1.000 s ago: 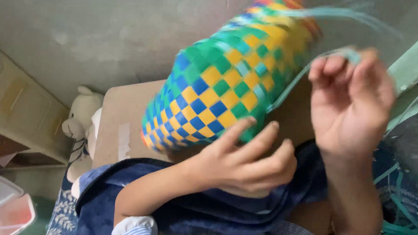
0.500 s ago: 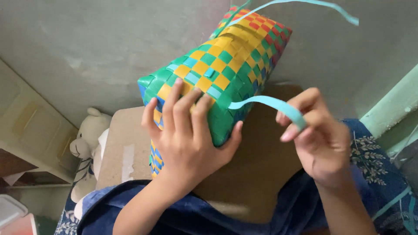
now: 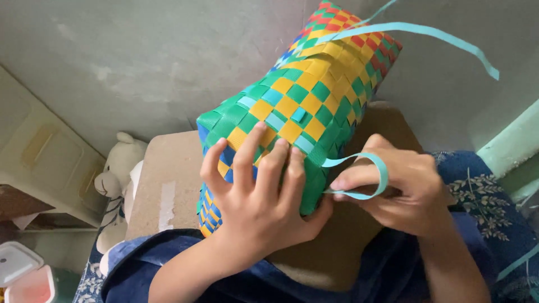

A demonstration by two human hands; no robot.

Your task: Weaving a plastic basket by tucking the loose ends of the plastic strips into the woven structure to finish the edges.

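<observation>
Both hands (image 3: 264, 207) at woven basket (image 3: 303, 106) edge

2 bare forearms; dark blue garment (image 3: 168, 264) over the lap.

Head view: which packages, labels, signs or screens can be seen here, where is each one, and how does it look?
Plastic box: bottom left corner on the floor, rounded, white lid above a pinkish-red body; only partly in view.
No label, sign or screen shows; the woven basket under the left hand and the teal strip in the right hand are plain.
</observation>
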